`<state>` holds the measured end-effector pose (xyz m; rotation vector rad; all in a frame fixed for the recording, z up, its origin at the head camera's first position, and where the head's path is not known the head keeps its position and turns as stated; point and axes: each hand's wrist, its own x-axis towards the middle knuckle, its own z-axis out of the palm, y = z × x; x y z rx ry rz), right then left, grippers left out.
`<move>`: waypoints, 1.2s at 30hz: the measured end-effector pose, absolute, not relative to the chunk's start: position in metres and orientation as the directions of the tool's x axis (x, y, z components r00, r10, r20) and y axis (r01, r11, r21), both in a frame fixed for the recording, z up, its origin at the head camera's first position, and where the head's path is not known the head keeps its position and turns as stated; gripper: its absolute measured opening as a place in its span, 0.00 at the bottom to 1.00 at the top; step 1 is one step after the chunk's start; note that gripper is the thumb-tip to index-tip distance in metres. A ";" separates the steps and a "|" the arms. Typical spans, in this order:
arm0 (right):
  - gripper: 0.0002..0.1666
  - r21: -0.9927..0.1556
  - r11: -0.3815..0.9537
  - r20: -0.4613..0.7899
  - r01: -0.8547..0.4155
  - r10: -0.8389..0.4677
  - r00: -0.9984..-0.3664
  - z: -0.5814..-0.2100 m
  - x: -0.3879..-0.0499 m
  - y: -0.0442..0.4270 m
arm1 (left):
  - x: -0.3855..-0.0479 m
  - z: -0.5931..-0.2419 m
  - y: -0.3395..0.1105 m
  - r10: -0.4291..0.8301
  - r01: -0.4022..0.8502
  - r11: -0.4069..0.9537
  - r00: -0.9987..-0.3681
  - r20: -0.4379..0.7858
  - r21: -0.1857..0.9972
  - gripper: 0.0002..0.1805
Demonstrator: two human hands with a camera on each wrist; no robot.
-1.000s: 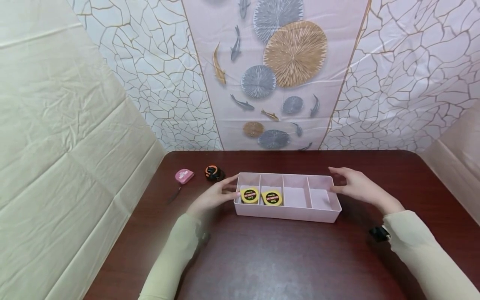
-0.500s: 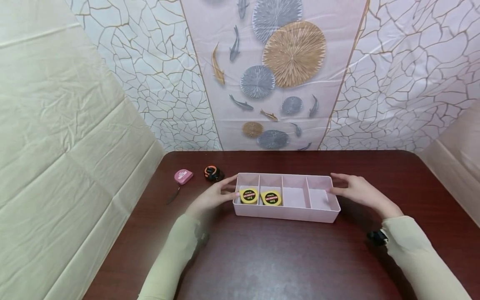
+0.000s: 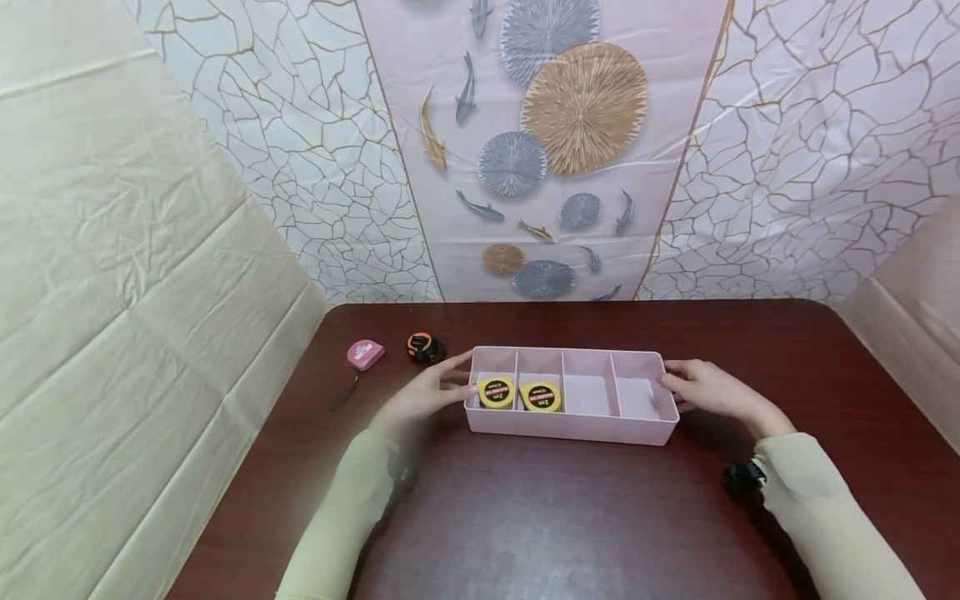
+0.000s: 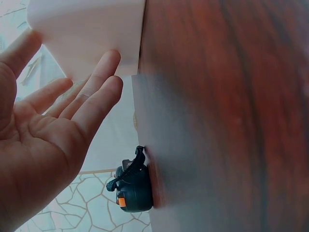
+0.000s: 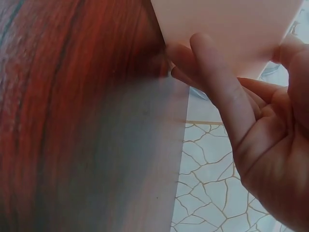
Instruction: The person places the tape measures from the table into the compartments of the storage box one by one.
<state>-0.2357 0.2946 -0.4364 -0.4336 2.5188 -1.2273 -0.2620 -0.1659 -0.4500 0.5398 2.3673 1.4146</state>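
Note:
A pale pink divided organizer box (image 3: 570, 427) lies across the table, its several compartments side by side. Two yellow tape measures, one (image 3: 497, 392) in the leftmost compartment and one (image 3: 541, 397) in the compartment beside it, lie with black labels up. My left hand (image 3: 423, 396) touches the box's left end, thumb at the rim. In the left wrist view its fingers (image 4: 99, 99) reach fairly straight to the end wall. At the right end, my right hand (image 3: 716, 389) has its thumb on the rim; the right wrist view shows extended fingers (image 5: 219, 87) against the outer wall.
A pink tape measure (image 3: 365, 354) with a dark strap lies at the table's back left. Beside it, nearer the box, stands a black and orange tape measure (image 3: 425, 347). Patterned cloth (image 3: 555, 250) hangs behind the dark red table (image 3: 540, 508).
My right hand has come down and left onto the box's right end, its fingers now against the end wall. My left hand stays at the left end. The tape measures keep their places.

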 end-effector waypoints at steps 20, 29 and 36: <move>0.39 -0.829 0.551 -0.140 -0.092 -0.363 -0.921 -0.442 -0.228 0.299 | -0.262 -0.449 -0.166 0.480 0.187 0.454 -0.875 -0.062 0.871 0.40; 0.42 -0.848 0.525 -0.117 -0.066 -0.309 -0.944 -0.446 -0.224 0.298 | -0.259 -0.444 -0.168 0.462 0.234 0.508 -0.886 -0.033 0.829 0.40; 0.44 -0.867 0.495 -0.114 -0.055 -0.305 -0.946 -0.448 -0.222 0.300 | -0.261 -0.436 -0.170 0.413 0.282 0.554 -0.910 0.036 0.784 0.36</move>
